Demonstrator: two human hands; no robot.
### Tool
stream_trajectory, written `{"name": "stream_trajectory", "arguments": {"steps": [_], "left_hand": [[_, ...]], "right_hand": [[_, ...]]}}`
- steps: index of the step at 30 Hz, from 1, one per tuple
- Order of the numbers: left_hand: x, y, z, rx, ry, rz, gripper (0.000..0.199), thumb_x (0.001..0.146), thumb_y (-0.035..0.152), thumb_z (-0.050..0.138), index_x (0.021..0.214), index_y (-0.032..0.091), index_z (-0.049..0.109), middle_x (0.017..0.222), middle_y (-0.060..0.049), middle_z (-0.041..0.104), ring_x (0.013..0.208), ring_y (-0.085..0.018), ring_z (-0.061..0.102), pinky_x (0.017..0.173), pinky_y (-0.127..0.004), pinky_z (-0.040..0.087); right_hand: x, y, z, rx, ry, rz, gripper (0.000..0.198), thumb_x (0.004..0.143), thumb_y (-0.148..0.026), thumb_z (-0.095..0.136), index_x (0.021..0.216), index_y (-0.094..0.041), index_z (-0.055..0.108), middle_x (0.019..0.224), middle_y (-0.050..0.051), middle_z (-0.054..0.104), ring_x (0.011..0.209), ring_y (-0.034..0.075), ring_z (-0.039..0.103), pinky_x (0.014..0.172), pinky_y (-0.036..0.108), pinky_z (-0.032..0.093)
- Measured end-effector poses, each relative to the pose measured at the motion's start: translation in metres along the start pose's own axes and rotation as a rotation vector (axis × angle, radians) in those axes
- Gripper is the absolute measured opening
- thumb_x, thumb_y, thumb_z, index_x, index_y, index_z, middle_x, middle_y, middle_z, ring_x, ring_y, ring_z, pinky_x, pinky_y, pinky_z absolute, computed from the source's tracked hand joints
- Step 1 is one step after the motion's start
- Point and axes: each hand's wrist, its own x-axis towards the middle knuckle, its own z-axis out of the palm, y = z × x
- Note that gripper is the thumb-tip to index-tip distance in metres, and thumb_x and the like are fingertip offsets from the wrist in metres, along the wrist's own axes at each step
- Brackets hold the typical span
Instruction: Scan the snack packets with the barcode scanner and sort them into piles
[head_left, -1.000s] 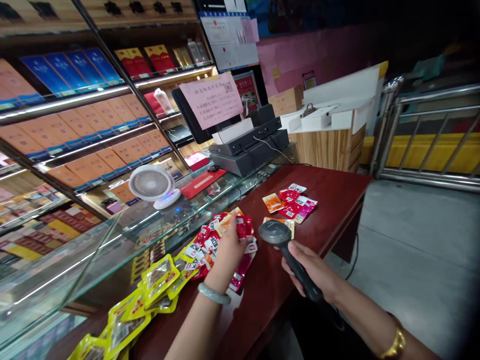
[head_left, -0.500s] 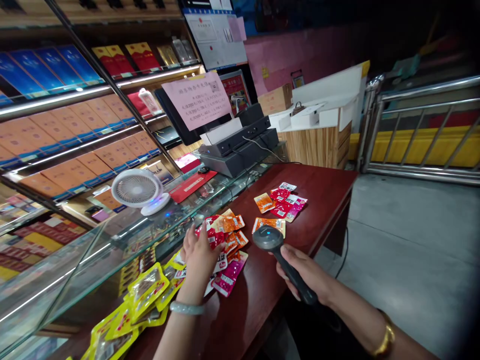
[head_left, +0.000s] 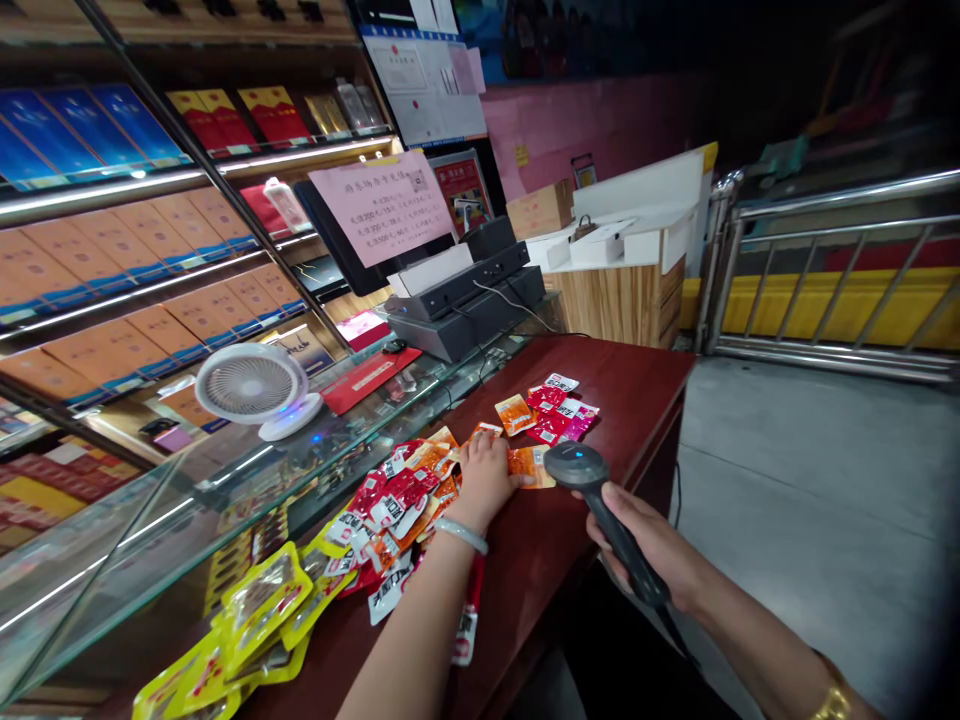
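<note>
In my right hand (head_left: 637,545) is a dark handheld barcode scanner (head_left: 577,465), its head pointing left with a small blue light on top. Close beside that head, my left hand (head_left: 486,475) is closed over the left end of an orange snack packet (head_left: 535,466); the fingertips are partly hidden. Another orange packet (head_left: 486,430) shows just beyond the fingers. Under and left of my left wrist lies a pile of red, white and orange packets (head_left: 401,500). Further up the table is a smaller group of orange, red and magenta packets (head_left: 551,425).
Yellow-edged snack packs (head_left: 262,600) overlap at the near left of the dark red table (head_left: 637,385). Along its left side runs a glass counter (head_left: 247,470) bearing a white fan (head_left: 251,385) and a monitor (head_left: 382,215). A metal railing (head_left: 832,215) stands at right.
My left hand has moved right and forward from above the pile to the orange packet by the scanner. The scanner has shifted slightly right. The view has turned a little.
</note>
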Motion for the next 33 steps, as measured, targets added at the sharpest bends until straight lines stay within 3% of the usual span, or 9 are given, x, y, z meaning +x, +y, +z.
{"name": "stream_trajectory", "arguments": {"steps": [2, 5, 15, 22, 25, 29, 33], "left_hand": [[-0.002, -0.003, -0.004, -0.013, 0.004, -0.014, 0.047, 0.075, 0.047, 0.068, 0.110, 0.017, 0.059, 0.123, -0.016, 0.060, 0.121, -0.031, 0.051, 0.105, -0.046, 0.032], [-0.009, -0.004, -0.007, -0.025, 0.021, -0.043, 0.043, 0.078, 0.045, 0.065, 0.110, 0.016, 0.057, 0.105, -0.012, 0.066, 0.106, -0.028, 0.058, 0.099, -0.043, 0.035], [-0.024, -0.002, -0.020, 0.003, 0.078, -0.028, 0.035, 0.081, 0.036, 0.063, 0.112, 0.020, 0.056, 0.108, -0.010, 0.066, 0.108, -0.028, 0.057, 0.096, -0.040, 0.034], [-0.028, -0.008, -0.060, 0.043, 0.091, -0.066, 0.044, 0.084, 0.044, 0.059, 0.123, 0.022, 0.056, 0.115, -0.011, 0.063, 0.112, -0.029, 0.054, 0.097, -0.042, 0.034], [-0.034, -0.023, -0.074, 0.115, -0.024, -0.099, 0.046, 0.082, 0.044, 0.061, 0.123, 0.024, 0.059, 0.115, -0.012, 0.064, 0.113, -0.031, 0.054, 0.097, -0.044, 0.034], [-0.044, -0.049, -0.072, 0.211, -0.254, -0.145, 0.047, 0.071, 0.044, 0.070, 0.113, 0.024, 0.067, 0.113, -0.013, 0.064, 0.113, -0.034, 0.054, 0.098, -0.049, 0.032], [-0.038, -0.058, -0.061, 0.175, -0.269, -0.142, 0.064, 0.067, 0.048, 0.072, 0.126, 0.028, 0.060, 0.133, -0.014, 0.055, 0.126, -0.036, 0.045, 0.102, -0.051, 0.030]], "right_hand": [[0.002, -0.001, -0.003, 0.000, 0.015, -0.001, 0.046, 0.089, -0.062, 0.049, 0.109, -0.021, 0.053, 0.060, -0.008, 0.054, 0.031, 0.005, 0.045, 0.030, 0.015, 0.036], [0.005, 0.000, -0.003, 0.007, 0.009, 0.018, 0.047, 0.088, -0.063, 0.050, 0.109, -0.021, 0.054, 0.059, -0.008, 0.054, 0.031, 0.006, 0.045, 0.029, 0.015, 0.036], [0.009, 0.002, 0.013, -0.020, -0.032, 0.028, 0.048, 0.085, -0.066, 0.052, 0.101, -0.021, 0.054, 0.058, -0.009, 0.050, 0.031, 0.006, 0.043, 0.029, 0.016, 0.036], [0.013, -0.001, 0.021, 0.011, -0.119, 0.033, 0.048, 0.087, -0.065, 0.049, 0.105, -0.021, 0.054, 0.059, -0.008, 0.050, 0.031, 0.005, 0.042, 0.030, 0.016, 0.037], [0.016, -0.002, 0.027, 0.028, -0.154, 0.054, 0.049, 0.087, -0.066, 0.049, 0.106, -0.021, 0.053, 0.060, -0.008, 0.051, 0.031, 0.005, 0.043, 0.029, 0.015, 0.036], [0.023, 0.002, 0.029, 0.045, -0.202, 0.064, 0.047, 0.089, -0.064, 0.046, 0.107, -0.021, 0.051, 0.060, -0.008, 0.051, 0.030, 0.005, 0.044, 0.029, 0.015, 0.035], [0.030, 0.006, 0.025, 0.056, -0.208, 0.073, 0.046, 0.089, -0.064, 0.047, 0.106, -0.021, 0.050, 0.059, -0.009, 0.051, 0.030, 0.005, 0.044, 0.029, 0.015, 0.037]]}}
